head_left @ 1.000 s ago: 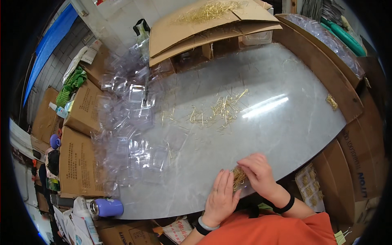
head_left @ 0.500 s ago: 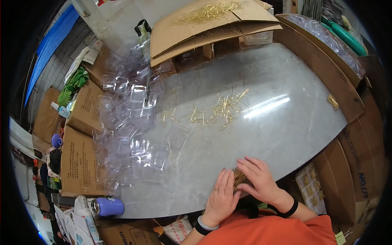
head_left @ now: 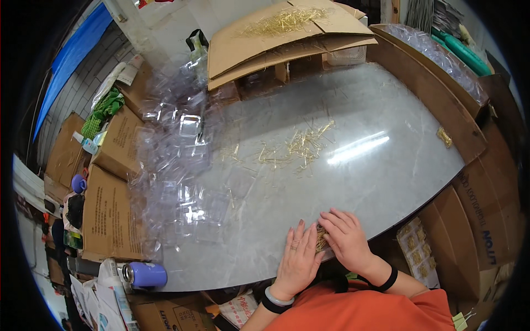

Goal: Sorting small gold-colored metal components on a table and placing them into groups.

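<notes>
Near the front edge of the table, a bundle of gold wire hooks [head_left: 321, 238] lies between my two hands. My left hand [head_left: 297, 255] presses along the bundle's left side, its fingers long and nearly straight. From the other side my right hand [head_left: 346, 237] cups it with bent fingers. The palms hide most of the bundle. Farther up the table lies a loose, tangled pile of gold wire hooks [head_left: 303, 148], with a few stray ones around it. Clear plastic boxes [head_left: 190, 165] are heaped on the left side of the grey table [head_left: 265, 220].
Cardboard sheets [head_left: 243, 58] at the back carry more gold hooks [head_left: 287, 21]. A small gold bundle [head_left: 444, 137] rests by the cardboard wall on the right. Below the right edge sits a tray [head_left: 420, 252] of gold bundles. A purple bottle [head_left: 148, 275] lies at the front left.
My hands have shifted slightly up with the bundle and still press it between them. The whole view has tilted a little. The loose pile stays as it was.
</notes>
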`<state>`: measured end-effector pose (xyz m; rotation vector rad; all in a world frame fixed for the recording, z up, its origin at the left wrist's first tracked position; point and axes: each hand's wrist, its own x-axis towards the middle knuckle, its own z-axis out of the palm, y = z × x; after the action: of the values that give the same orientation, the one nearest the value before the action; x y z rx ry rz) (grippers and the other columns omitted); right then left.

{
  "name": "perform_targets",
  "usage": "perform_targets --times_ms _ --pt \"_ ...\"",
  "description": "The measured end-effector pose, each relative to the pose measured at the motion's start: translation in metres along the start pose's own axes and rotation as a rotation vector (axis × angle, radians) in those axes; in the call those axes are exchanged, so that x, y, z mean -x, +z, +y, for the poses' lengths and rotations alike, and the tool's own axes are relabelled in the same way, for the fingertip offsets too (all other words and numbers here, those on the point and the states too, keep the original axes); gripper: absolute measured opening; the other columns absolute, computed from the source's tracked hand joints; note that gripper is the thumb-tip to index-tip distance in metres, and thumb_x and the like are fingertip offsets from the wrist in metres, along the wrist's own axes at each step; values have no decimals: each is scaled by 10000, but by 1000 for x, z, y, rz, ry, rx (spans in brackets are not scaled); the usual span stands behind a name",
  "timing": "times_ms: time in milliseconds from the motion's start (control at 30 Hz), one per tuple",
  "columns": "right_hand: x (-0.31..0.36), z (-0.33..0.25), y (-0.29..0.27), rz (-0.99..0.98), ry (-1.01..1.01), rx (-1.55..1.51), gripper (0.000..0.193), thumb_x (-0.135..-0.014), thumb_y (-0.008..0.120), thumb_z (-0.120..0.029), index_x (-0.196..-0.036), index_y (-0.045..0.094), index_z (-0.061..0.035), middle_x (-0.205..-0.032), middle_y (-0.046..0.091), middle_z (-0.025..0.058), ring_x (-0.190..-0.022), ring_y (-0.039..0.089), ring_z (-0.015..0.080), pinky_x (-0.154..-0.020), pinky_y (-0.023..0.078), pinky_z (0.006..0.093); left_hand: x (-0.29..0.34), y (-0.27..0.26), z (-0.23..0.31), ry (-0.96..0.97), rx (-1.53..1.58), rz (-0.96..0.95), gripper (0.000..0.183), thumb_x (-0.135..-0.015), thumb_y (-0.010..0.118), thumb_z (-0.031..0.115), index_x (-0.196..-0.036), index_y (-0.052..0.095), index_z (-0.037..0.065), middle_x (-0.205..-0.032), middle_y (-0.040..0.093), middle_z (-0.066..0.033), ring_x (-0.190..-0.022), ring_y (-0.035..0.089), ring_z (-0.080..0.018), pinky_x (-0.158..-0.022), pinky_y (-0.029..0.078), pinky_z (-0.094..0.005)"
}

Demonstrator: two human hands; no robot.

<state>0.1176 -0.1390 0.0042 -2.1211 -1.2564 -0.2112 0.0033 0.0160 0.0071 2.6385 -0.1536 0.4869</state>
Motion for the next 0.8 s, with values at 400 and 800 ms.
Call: perform_targets --times_ms 400,800 --pt "7 -23 -6 -80 -10 -56 597 -972 639 -193 -1486 421 16 -1453 550 191 -1413 436 439 -1190 260 584 4 6 -1 -109 166 79 619 -968 593 73 -1523 353 -59 -1508 443 -273 -1396 444 -443 -1130 415 -485" --pt "6 -4 10 199 146 -180 149 -881 689 -43 -987 588 -17 -1245 593 195 -1207 543 392 -1023 432 483 2 8 4 -79 39 115 506 -979 575 52 -1457 455 -60 -1449 512 -221 -1379 472 -403 -1105 452 -449"
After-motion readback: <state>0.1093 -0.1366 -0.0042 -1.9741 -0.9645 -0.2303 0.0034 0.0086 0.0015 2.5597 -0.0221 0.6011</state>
